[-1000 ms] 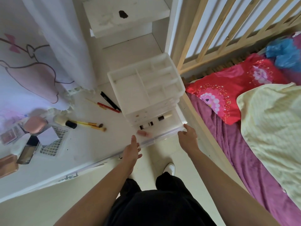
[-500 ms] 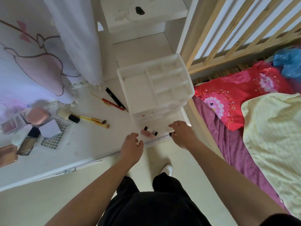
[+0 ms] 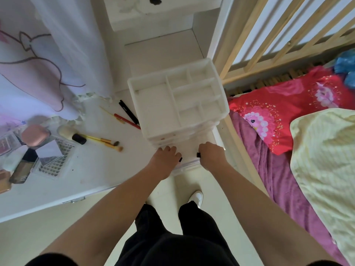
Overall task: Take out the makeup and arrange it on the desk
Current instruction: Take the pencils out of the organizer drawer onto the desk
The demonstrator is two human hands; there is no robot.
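Soft, even daylight fills the scene, brightest on the curtain (image 3: 73, 45) at the worktop's (image 3: 92, 169) far edge, with only faint shadows. The wide lens bends straight lines near the frame edges. Fine detail looks smeared and slightly blurred throughout.

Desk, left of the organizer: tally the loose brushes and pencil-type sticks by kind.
Fluffy brush: 1
Yellow-handled brushes: 2
Black pencil: 1
Red pencil: 1
Thin yellow stick: 1
Total: 6
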